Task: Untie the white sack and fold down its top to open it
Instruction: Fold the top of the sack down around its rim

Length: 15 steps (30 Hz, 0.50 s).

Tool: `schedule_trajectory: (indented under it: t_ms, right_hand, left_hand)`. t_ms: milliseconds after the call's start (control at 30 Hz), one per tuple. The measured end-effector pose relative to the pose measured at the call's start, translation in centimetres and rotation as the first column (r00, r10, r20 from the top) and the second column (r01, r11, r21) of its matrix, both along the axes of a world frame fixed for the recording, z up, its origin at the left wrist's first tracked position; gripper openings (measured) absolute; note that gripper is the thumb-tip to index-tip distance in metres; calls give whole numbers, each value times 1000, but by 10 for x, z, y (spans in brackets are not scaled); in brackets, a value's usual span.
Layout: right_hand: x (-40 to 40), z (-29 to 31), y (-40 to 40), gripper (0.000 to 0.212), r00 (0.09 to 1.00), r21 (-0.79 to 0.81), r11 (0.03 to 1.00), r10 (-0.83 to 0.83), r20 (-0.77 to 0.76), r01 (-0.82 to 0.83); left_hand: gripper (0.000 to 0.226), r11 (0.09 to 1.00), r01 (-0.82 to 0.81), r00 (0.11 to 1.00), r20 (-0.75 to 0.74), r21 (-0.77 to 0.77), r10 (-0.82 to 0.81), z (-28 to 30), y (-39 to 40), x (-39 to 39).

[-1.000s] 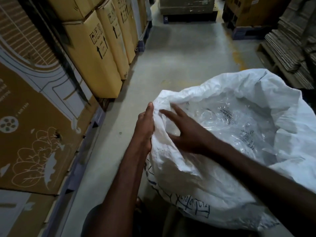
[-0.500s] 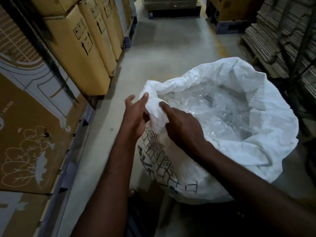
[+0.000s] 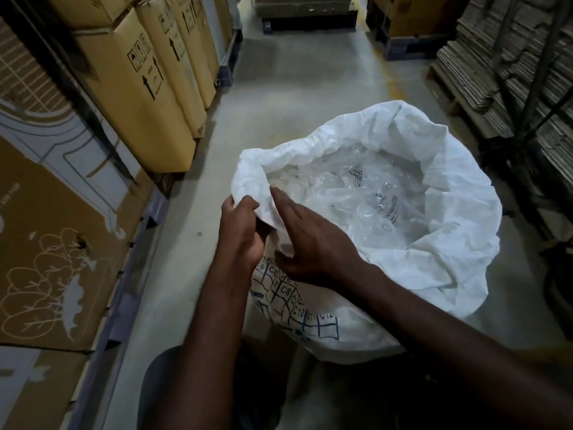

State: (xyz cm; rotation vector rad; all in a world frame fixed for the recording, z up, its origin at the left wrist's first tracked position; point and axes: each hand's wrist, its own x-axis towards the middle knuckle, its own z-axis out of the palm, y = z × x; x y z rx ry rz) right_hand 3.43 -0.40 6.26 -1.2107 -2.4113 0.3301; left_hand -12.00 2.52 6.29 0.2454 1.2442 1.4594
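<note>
1. Two bare forearms reach in from the bottom edge toward the near-left rim of the white sack [image 3: 459,212], which stands on the concrete floor [image 3: 294,97] of a warehouse aisle.
2. Left hand [image 3: 240,231] — its grip is closed on a bunch of the sack's rim, fingers curled over the white fabric at the near-left corner of the mouth.
3. Right hand [image 3: 310,240] lies just beside the left, fingers stretched out nearly flat along the inner side of the same fold; the thumb is tucked under against the fabric, but whether it pinches the cloth I cannot tell.
4. Below the hands, the sack's outer wall shows a blue printed grid [image 3: 297,302] with codes such as C8, C10 and C12.
5. Already untied, the sack gapes wide, its top turned outward in a thick crumpled collar all the way round.
6. Inside the mouth lies clear plastic film [image 3: 356,206] — crinkled, with dark print on it.
7. Left of the aisle stand tall cardboard boxes [image 3: 148,97] marked with upward arrows, and nearer ones printed with white line drawings.
8. Right of the sack, stacks of flattened cardboard [image 3: 511,66] rest on a wooden pallet.
9. Farthest off, more boxes on pallets close the end of the aisle.
</note>
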Motion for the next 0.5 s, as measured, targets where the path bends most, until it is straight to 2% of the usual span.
schedule_trajectory:
  t_ms: [67,100,133,167,200,233,267,300,333,367,400,433,500]
  right_hand:
    - [9,2,-7,127,991,62,996,-74,116,67]
    - [13,2,-9,124,977,105,988,-130,168,114]
    - [17,1,-10,115,963,150,978,-175,206,145]
    - [21,1,-9,102,953,202,966,-203,224,158]
    - [25,-1,-8,88,948,254,953,-223,229,163]
    - [27,-3,-7,76,947,299,940,-234,219,163]
    - [29,-6,-5,65,951,332,930,-231,203,155]
    - [30,-10,-4,59,959,355,924,-216,182,141]
    - [31,-14,-4,56,966,372,920,-199,164,126]
    - [32,-18,-4,55,972,382,917,-185,147,117]
    - [33,-21,-4,54,976,384,916,-176,128,115]
    - [35,-24,-3,53,979,381,917,-171,108,118]
    - [37,-26,0,50,983,385,914,-170,74,129]
  left_hand:
    - [41,999,-15,982,186,-36,22,1,-2,-2]
    - [37,999,-3,977,212,-44,12,1,-3,-3]
    - [37,999,25,984,179,-44,-17,5,-4,-3]
    - [40,998,55,997,61,-41,-53,9,-4,-5]
    - [46,994,92,981,-167,-51,-100,12,-4,-7]
    - [54,986,135,866,-472,-97,-165,11,-6,-9]
    - [66,975,164,623,-750,-152,-222,11,-10,-10]
    - [78,966,172,348,-906,-192,-242,11,-16,-9]
    - [85,964,157,114,-966,-213,-232,15,-23,-6]
    - [87,963,171,-81,-977,-206,-195,18,-30,-5]
    - [87,942,250,-227,-960,-222,-165,21,-33,-6]
    - [88,885,370,-323,-932,-284,-164,23,-34,-9]
    - [105,667,574,-437,-867,-475,-241,23,-36,-13]
